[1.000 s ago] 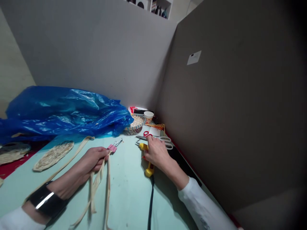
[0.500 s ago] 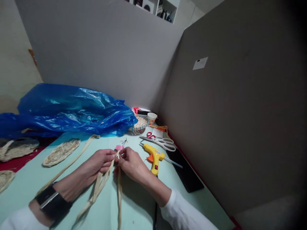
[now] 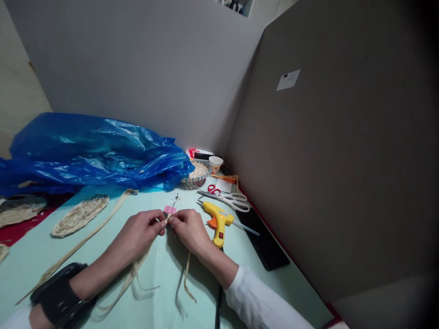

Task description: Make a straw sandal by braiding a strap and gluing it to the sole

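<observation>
Far left of the grip, a pale wall (image 3: 15,87) met a wide grey panel (image 3: 130,59) that ran behind the work. Below it, a crumpled blue plastic bag (image 3: 103,153) lay beyond the hands and to their left, glossy under the light. At the left edge, a woven piece (image 3: 20,214) sat by a red surface (image 3: 24,232); nearer the grip, an oval woven disc (image 3: 80,216) lay flat on the pale green tabletop (image 3: 178,297), with a long loose strip (image 3: 85,240) beside it.

Left hand (image 3: 140,228), black cuff at the wrist: fingertips pinched on the fibre strands (image 3: 167,219), tails trailing down toward the wearer. Pink clip (image 3: 169,209) just beyond the fingertips. Right hand (image 3: 190,228) met the left there, thumb and finger closed on the same strands; one end hung beneath it.

Beyond and right of the grip: round basket (image 3: 200,170), paper cup (image 3: 215,163), red-handled scissors (image 3: 212,188), white-handled scissors (image 3: 235,201). Just right of the right hand, a yellow glue gun (image 3: 219,217) lay on its side; farther right, a flat black object (image 3: 267,249). A dark panel (image 3: 325,151) rose rightmost, bearing a white card (image 3: 288,80).
</observation>
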Available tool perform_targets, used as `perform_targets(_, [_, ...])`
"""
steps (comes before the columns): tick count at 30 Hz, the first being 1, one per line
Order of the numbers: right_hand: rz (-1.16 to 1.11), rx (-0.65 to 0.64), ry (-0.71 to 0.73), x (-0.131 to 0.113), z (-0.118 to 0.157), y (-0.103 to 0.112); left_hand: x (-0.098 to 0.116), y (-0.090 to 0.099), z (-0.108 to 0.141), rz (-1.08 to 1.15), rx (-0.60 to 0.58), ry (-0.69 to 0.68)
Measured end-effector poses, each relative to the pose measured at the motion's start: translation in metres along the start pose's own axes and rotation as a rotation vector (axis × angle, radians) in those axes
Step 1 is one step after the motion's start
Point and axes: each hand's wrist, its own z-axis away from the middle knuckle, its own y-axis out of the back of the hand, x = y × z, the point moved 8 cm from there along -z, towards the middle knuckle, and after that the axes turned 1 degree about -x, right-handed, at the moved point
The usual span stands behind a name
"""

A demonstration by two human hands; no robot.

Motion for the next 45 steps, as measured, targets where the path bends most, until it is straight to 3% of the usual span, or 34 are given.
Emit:
perform_targets(9, [-0.034, 0.012, -0.04, 0.004, -0.002, -0.003, 0.015, 0.021, 0.006, -0.15, 0.147, -0.041])
perform_targets(12, [-0.035, 0.02, -0.036, 0.003, -0.001, -0.004, 0.024, 0.019, 0.012, -0.19, 0.158, -0.044])
perform_targets(18, [-0.044, 0.048, -0.031, 0.005, -0.001, -0.003, 0.043, -0.013, 0.041, -0.367, 0.098, -0.098])
perform_targets(24, [-0.107, 0.021, -0.034, 0.008, -0.004, -0.005, 0.039, -0.053, 0.056, -0.439, 0.031, -0.163])
perform_targets(27, [-0.136, 0.007, -0.03, 0.009, -0.005, -0.006, 0.041, -0.063, 0.061, -0.396, 0.033, -0.186])
perform_targets(30, [-0.164, 0.003, -0.03, 0.011, -0.006, -0.007, 0.049, -0.05, 0.061, -0.327, 0.036, -0.199])
perform_targets(32, [-0.183, 0.003, -0.032, 0.012, -0.007, -0.007, 0.05, -0.028, 0.052, -0.285, 0.053, -0.183])
perform_targets(36, [-0.215, -0.003, -0.028, 0.013, -0.007, -0.008, 0.028, 0.022, 0.021, -0.196, 0.174, -0.043])
perform_targets(40, [-0.227, -0.004, -0.02, 0.013, -0.006, -0.007, 0.008, 0.013, -0.005, -0.037, -0.003, -0.001])
perform_targets(45, [-0.218, -0.029, -0.005, 0.012, -0.006, -0.008, -0.001, -0.012, -0.008, 0.228, -0.143, 0.018])
